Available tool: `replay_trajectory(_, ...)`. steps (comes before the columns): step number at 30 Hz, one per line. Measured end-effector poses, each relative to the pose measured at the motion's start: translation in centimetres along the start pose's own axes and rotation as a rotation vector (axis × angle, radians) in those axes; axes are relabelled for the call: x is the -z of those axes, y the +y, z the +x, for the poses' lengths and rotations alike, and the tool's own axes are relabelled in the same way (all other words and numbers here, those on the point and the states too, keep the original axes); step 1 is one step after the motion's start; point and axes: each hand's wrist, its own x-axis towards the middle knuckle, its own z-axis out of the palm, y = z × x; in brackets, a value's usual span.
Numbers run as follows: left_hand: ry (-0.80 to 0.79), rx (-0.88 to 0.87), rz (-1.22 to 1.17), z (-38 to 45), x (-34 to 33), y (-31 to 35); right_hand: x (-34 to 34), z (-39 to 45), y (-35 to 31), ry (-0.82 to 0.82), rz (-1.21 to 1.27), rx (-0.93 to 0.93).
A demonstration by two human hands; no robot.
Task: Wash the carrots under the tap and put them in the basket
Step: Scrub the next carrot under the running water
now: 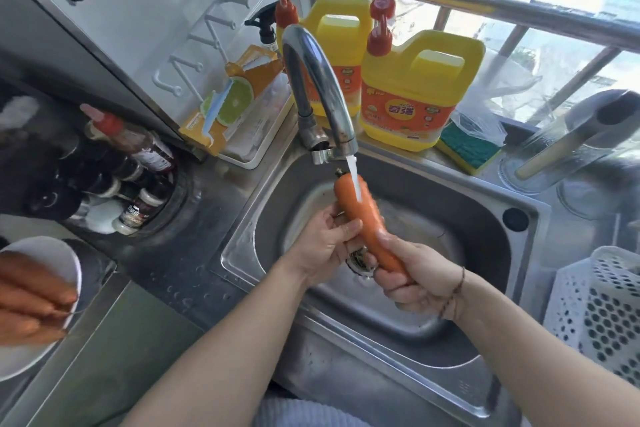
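An orange carrot (360, 215) slants over the steel sink (519, 253), its stalk end up under the stream of water from the chrome tap (318, 80). My right hand (412, 277) grips the carrot's lower, thin end. My left hand (325, 243) holds its middle, fingers and thumb wrapped round it. Several more carrots (31, 298) lie in a white bowl (65, 253) at the far left on the counter. The white perforated basket (599, 308) stands at the right edge beside the sink.
Two yellow detergent jugs (415, 94) with red pumps, a green sponge (467, 149) and a spray bottle stand behind the sink on the windowsill. Sauce and spice bottles (138, 163) crowd the counter to the left. A glass jar stands at the back right.
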Motion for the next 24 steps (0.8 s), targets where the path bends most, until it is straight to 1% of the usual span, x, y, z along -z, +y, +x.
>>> replay_trajectory(1,-0.042,-0.005,-0.006,-0.1,0.0,-0.1,0.1,-0.1,0.2,-0.055,0.091,-0.015)
replay_trajectory(2,-0.047,-0.014,-0.007,0.0,-0.3,-0.1,0.1,-0.2,0.4,-0.064,0.126,-0.012)
replay_trajectory(3,-0.011,-0.021,-0.015,0.0,-0.7,-0.1,0.0,0.0,0.5,-0.025,0.100,0.008)
replay_trajectory(4,0.064,-0.030,-0.025,0.1,-1.3,-0.1,-0.2,0.4,0.6,0.073,-0.032,0.064)
replay_trajectory(5,0.176,-0.034,-0.026,0.4,-2.0,-0.2,-0.6,0.7,0.6,0.212,-0.288,0.136)
replay_trajectory(7,0.422,-0.028,-0.003,1.0,-3.2,-0.6,-1.2,1.4,0.9,0.521,-0.920,0.244)
replay_trajectory(8,0.530,-0.025,-0.004,1.3,-3.7,-0.9,-1.4,1.8,1.2,0.636,-1.125,0.254)
replay_trajectory(9,0.611,-0.022,-0.004,1.7,-4.0,-1.1,-1.7,1.9,1.4,0.711,-1.225,0.254)
replay_trajectory(10,0.662,-0.030,0.016,2.1,-4.0,-1.1,-2.0,2.0,1.6,0.752,-1.252,0.261)
replay_trajectory(11,0.685,-0.041,0.053,2.2,-3.9,-1.1,-2.2,2.0,1.6,0.745,-1.246,0.265)
replay_trajectory(12,0.689,-0.046,0.088,2.2,-3.7,-1.0,-2.3,2.0,1.4,0.692,-1.190,0.273)
replay_trajectory(13,0.667,-0.045,0.108,2.0,-3.4,-0.8,-2.2,1.8,1.1,0.601,-1.060,0.279)
replay_trajectory(15,0.533,-0.039,0.081,1.3,-2.8,-0.2,-1.6,1.4,0.9,0.352,-0.588,0.217)
replay_trajectory(17,0.328,-0.045,-0.015,0.6,-2.1,0.7,-0.7,0.7,1.0,0.077,-0.167,0.081)
replay_trajectory(18,0.246,-0.046,-0.066,0.3,-1.8,1.2,-0.2,0.3,1.2,-0.027,-0.050,0.026)
replay_trajectory(19,0.199,-0.046,-0.086,0.0,-1.9,1.6,0.0,0.0,1.3,-0.084,0.003,-0.001)
replay_trajectory(20,0.183,-0.045,-0.074,0.0,-2.0,1.9,0.1,-0.1,1.4,-0.081,-0.003,0.001)
replay_trajectory(21,0.216,-0.046,-0.017,0.2,-2.4,2.1,0.0,0.0,1.4,-0.021,-0.070,0.028)
replay_trajectory(22,0.290,-0.051,0.048,0.4,-2.8,2.2,-0.4,0.1,1.4,0.082,-0.213,0.080)
replay_trajectory(24,0.465,-0.056,0.093,1.0,-3.5,2.3,-1.5,0.5,1.3,0.343,-0.627,0.214)
